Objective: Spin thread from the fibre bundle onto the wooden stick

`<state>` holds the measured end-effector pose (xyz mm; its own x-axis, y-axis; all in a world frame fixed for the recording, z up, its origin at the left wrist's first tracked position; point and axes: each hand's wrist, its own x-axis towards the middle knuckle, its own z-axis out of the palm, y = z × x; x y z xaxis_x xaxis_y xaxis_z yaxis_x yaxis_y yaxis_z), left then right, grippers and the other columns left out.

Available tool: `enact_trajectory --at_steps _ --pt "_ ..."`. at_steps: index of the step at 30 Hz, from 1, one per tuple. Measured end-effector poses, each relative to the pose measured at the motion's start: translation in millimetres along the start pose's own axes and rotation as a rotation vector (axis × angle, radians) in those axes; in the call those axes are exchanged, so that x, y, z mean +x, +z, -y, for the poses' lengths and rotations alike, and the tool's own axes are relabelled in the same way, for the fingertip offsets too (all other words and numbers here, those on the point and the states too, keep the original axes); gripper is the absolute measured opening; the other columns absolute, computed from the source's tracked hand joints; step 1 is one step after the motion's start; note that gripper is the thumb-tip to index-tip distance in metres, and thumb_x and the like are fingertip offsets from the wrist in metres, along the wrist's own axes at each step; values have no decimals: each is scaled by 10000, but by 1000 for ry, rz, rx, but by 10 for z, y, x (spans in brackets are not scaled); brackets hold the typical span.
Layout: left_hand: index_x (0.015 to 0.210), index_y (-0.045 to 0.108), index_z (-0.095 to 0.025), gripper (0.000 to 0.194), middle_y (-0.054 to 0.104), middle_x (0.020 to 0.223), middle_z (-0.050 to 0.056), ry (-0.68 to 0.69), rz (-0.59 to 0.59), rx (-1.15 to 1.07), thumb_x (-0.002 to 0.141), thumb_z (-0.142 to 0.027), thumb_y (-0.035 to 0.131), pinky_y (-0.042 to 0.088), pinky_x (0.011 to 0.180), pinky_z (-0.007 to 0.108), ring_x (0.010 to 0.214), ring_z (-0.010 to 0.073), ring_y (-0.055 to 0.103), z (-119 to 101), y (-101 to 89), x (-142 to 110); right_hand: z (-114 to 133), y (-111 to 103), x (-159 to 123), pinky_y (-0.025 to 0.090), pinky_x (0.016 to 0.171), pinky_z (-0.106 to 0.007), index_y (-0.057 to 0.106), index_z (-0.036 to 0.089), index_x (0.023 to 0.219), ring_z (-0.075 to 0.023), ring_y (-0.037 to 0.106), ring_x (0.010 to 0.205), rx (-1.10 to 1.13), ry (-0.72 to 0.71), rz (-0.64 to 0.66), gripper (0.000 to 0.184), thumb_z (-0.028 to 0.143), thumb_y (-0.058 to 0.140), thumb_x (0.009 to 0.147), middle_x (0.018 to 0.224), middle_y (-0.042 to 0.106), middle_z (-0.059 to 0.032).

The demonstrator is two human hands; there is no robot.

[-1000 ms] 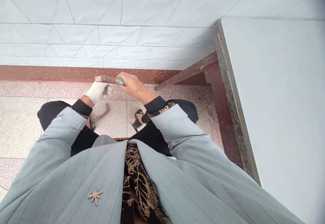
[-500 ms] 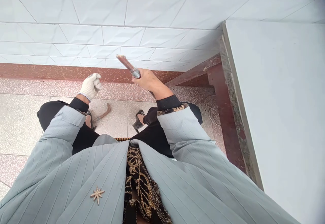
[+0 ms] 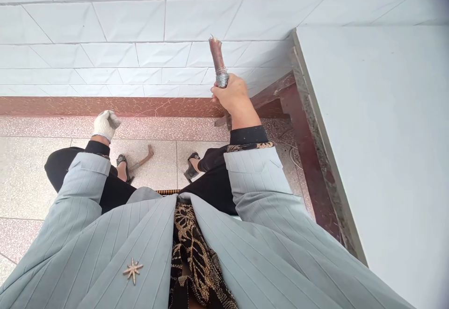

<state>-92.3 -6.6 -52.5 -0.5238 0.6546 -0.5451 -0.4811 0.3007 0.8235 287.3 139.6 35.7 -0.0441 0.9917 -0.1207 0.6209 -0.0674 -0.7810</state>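
Note:
My right hand (image 3: pixel 232 95), bare, is closed around a brown wooden stick (image 3: pixel 217 55) with its broken end pointing up. Just above my fingers, silvery wire (image 3: pixel 221 79) is wound round the stick in a tight band. Below the hand a further piece of the wood shows, partly hidden by my wrist. From the band a thin strand of wire (image 3: pixel 156 111) runs slackly leftward to my left hand (image 3: pixel 106 125). That hand wears a white knitted glove, and its fingers are closed on the strand's end.
A curved stick (image 3: pixel 144 156) lies on the floor beside my left shoe. To the right stands a white-topped table (image 3: pixel 382 126) with a dark red leg, and a loop of cable (image 3: pixel 294 157) lies near it. The tiled wall (image 3: pixel 129 21) rises in front.
My right hand has moved right and up, turning the stick nearly upright. My left hand has shifted left and slightly down, so the hands are farther apart with the wire stretched longer between them.

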Motion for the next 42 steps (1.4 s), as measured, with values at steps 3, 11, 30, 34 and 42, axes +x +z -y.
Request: enact_trajectory --at_steps 3,11,30,34,42 --pt "748 440 -212 241 496 577 -39 -43 -87 181 977 -146 407 539 615 239 515 95 526 105 11 81 83 106 -42 516 617 -302 574 189 937 -157 595 675 62 -87 0 158 72 637 851 771 555 -21" --pt "770 609 -186 178 693 882 116 114 -48 651 708 -44 697 547 873 379 973 278 692 53 89 39 450 446 -298 500 664 -261 527 200 912 -155 579 798 202 -244 174 162 78 626 871 783 514 -10" --pt "935 742 -176 250 398 525 -60 247 850 585 862 -412 708 210 448 235 446 82 269 -415 870 -685 736 575 -466 407 510 -187 495 190 846 -46 461 574 760 -50 733 212 28 628 812 825 639 2" --pt "817 779 -238 160 673 730 6 572 575 1004 833 -168 636 368 599 249 623 139 520 -379 808 -549 700 420 -462 278 439 -170 524 160 866 -11 321 490 864 -25 986 270 179 785 799 697 512 65" --pt "847 759 -180 154 565 602 -3 414 624 785 843 -179 605 304 515 243 510 103 407 -274 734 -635 739 154 -283 380 493 -173 590 128 951 -38 431 564 839 -13 883 272 338 758 920 751 535 19"
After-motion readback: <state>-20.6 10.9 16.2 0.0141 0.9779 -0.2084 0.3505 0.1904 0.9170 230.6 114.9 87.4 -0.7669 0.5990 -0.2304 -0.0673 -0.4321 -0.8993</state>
